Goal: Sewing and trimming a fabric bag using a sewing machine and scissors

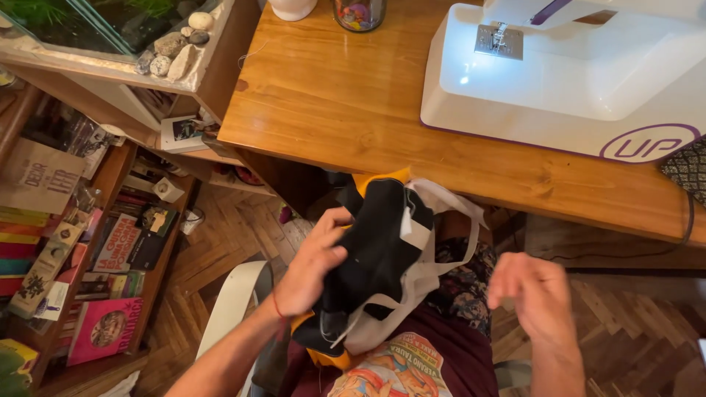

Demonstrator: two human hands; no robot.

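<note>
Wooden worktop [346, 95] bearing a white sewing machine [573, 81], cut off at top and right. Below its edge, black, white and yellow fabric bundle [382, 257], partly hidden, gripped by left hand [312, 265]. Right hand [533, 290] blurred, loosely open, empty, apart from fabric.

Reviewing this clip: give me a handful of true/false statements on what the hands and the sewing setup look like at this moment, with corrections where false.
1. The left hand grips a black fabric piece with white and yellow parts. True.
2. The right hand also grips the fabric. False: it is off to the side, apart from the fabric and holding nothing visible.
3. The fabric lies under the needle of the white sewing machine. False: it is held over the lap, below the edge of the wooden table.
4. The sewing machine's work light is on. True.
5. The bookshelf stands on the person's right. False: it is on the left.
</note>
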